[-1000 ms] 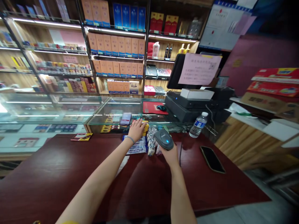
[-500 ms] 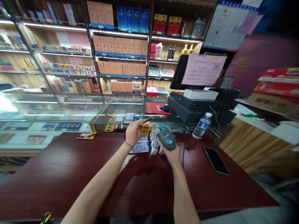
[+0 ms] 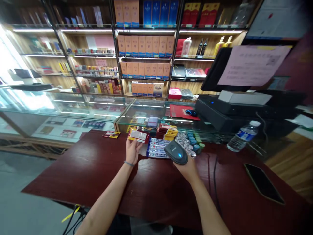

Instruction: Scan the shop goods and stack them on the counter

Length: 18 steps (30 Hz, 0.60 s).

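**Left hand.** Your left hand (image 3: 132,150) has come off the stack of yellow packets (image 3: 170,133), where it lay flat a second ago. It now holds one small red-and-white packet (image 3: 138,135). The fingers are closed round the packet's lower edge and its printed face is turned up. The packet is lifted clear of the dark red table (image 3: 73,176), left of the blue-and-white bars (image 3: 157,147) and well apart from the stack it left.

**Right hand.** Your right hand (image 3: 187,167) keeps its grip on the barcode scanner (image 3: 176,152), fingers wrapped under the body. The blue light on the scanner shows as it did before. The scanner head sits just right of the bars and near the lifted packet, but not touching it.

**Bearing on the work.** One packet is now separated and presented beside the scanner. Whether the scan window faces the packet's code cannot be told.

**Surroundings.** A water bottle (image 3: 243,136) and a phone (image 3: 264,183) lie to the right, untouched.
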Each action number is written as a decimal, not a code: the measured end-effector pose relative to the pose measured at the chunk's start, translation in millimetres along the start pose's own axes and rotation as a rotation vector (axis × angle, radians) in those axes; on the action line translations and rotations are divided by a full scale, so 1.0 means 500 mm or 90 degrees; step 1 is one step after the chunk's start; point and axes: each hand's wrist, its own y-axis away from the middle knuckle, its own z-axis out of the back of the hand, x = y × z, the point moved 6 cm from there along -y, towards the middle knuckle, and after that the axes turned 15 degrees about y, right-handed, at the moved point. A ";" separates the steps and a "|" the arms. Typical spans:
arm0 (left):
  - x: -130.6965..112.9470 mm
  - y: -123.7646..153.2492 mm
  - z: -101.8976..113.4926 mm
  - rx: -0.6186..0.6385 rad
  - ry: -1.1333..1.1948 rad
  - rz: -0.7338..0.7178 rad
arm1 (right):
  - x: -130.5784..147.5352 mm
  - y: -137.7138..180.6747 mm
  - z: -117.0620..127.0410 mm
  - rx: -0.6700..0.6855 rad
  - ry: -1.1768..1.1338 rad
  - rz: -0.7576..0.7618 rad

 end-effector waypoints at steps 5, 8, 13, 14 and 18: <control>-0.001 -0.014 0.021 -0.019 0.039 -0.012 | 0.057 0.015 -0.020 0.099 0.099 0.039; -0.001 -0.019 0.028 -0.029 0.019 -0.020 | 0.075 0.020 -0.029 0.124 0.137 0.080; -0.009 -0.016 0.016 0.023 -0.072 -0.053 | 0.073 0.027 -0.046 0.161 0.152 0.147; -0.010 -0.016 0.013 0.032 -0.075 -0.056 | 0.072 0.028 -0.048 0.163 0.153 0.148; -0.009 -0.020 0.018 0.012 -0.058 -0.049 | 0.073 0.031 -0.044 0.136 0.147 0.136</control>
